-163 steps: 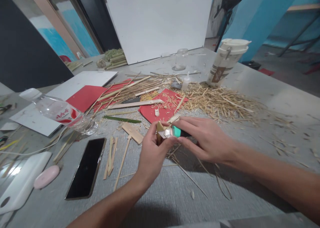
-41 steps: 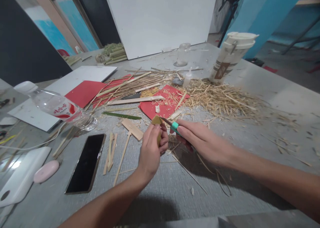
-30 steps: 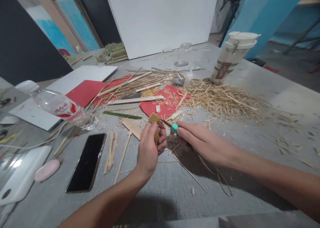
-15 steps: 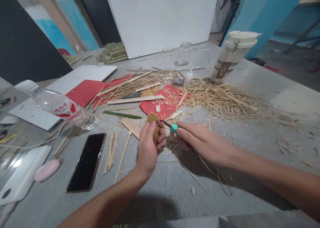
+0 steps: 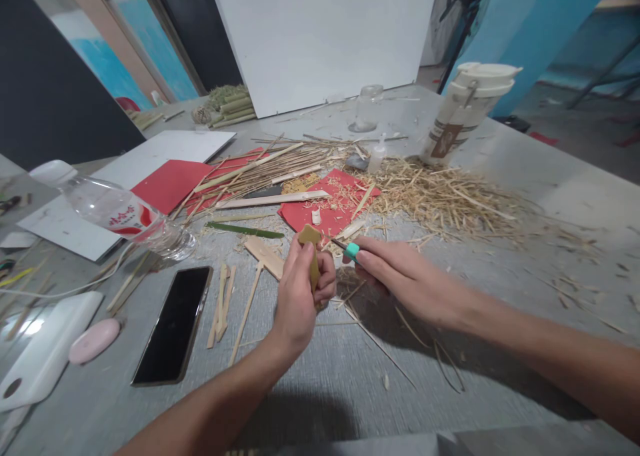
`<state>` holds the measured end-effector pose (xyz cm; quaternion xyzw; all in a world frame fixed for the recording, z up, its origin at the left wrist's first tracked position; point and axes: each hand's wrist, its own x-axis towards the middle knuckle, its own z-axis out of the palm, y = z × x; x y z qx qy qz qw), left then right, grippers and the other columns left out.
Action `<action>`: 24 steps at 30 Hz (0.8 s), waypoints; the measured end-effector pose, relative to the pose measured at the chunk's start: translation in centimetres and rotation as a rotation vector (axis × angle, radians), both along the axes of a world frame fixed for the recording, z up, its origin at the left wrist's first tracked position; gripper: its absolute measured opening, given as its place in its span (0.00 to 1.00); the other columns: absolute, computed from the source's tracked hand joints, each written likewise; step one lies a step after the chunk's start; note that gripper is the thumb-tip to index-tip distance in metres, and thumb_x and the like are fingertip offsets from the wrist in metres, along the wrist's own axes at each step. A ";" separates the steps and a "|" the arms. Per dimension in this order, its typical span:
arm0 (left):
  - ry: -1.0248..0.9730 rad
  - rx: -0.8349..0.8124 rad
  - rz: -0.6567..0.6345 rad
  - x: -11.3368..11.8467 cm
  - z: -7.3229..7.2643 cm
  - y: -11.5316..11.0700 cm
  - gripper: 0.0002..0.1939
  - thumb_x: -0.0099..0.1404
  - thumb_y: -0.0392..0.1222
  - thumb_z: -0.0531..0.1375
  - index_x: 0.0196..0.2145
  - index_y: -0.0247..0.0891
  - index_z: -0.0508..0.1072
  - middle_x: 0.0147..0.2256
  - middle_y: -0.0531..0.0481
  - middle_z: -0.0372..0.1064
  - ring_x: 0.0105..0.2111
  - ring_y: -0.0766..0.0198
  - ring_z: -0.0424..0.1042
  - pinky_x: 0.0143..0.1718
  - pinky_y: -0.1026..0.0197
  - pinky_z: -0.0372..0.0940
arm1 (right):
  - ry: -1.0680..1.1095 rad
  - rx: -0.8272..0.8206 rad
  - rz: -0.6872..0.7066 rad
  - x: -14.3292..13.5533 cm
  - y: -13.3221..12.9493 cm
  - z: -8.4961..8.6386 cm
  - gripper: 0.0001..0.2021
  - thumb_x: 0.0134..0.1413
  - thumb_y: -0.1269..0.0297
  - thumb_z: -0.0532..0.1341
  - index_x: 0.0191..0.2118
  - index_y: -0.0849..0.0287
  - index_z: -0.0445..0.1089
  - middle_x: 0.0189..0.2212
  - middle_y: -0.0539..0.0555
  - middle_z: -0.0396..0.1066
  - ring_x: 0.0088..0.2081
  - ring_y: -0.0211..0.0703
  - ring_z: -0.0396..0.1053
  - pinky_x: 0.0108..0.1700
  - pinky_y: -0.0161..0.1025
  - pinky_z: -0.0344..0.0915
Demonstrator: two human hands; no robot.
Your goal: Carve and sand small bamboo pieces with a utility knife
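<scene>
Near the middle of the table my left hand [image 5: 299,293] is closed around a flat yellowish-brown piece [image 5: 311,237], whose notched top sticks up past the thumb. My right hand [image 5: 400,276] grips a small cutting tool, seemingly a craft knife [image 5: 352,251], by its green handle. Its thin dark blade points left towards the yellowish piece, a small gap apart. Fingers hide most of the handle and the lower part of the piece. Flat pale wood strips [image 5: 265,257] and a green strip [image 5: 245,230] lie just left of and beyond my left hand.
Red paper [image 5: 327,206] with shavings lies beyond my hands, beside a straw heap [image 5: 445,193] and thin stalks [image 5: 285,163]. A phone [image 5: 173,326], a water bottle [image 5: 120,209] and a pink oval case [image 5: 94,341] are at left. A lidded cup [image 5: 463,113] stands back right.
The knife has shifted slightly right and its tip now sits clear of the yellowish piece. My left hand has moved a little to the right, the piece turning slightly with it.
</scene>
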<state>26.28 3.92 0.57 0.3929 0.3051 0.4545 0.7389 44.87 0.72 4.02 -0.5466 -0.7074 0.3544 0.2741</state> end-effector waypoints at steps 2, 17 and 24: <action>-0.017 0.012 0.002 0.2 0.4 0.0 0.15 0.75 0.55 0.62 0.40 0.43 0.65 0.24 0.60 0.58 0.18 0.73 0.51 0.19 0.69 0.47 | -0.053 0.072 -0.011 0.3 0.3 -0.1 0.21 0.78 0.47 0.47 0.41 0.56 0.65 0.32 0.52 0.71 0.33 0.42 0.64 0.38 0.42 0.55; 0.032 0.033 -0.046 0.0 1.4 -0.5 0.21 0.62 0.40 0.71 0.48 0.43 0.66 0.29 0.61 0.64 0.21 0.75 0.53 0.21 0.69 0.49 | -0.326 0.476 0.128 1.9 0.8 -0.4 0.18 0.79 0.51 0.49 0.47 0.59 0.69 0.39 0.57 0.73 0.38 0.45 0.67 0.39 0.41 0.55; 0.073 0.071 -0.044 0.2 1.3 -0.5 0.22 0.64 0.43 0.74 0.41 0.43 0.63 0.25 0.65 0.62 0.19 0.77 0.50 0.21 0.72 0.51 | -0.399 0.665 0.170 2.0 0.7 -0.1 0.14 0.79 0.56 0.52 0.47 0.59 0.68 0.37 0.54 0.71 0.36 0.43 0.67 0.37 0.40 0.55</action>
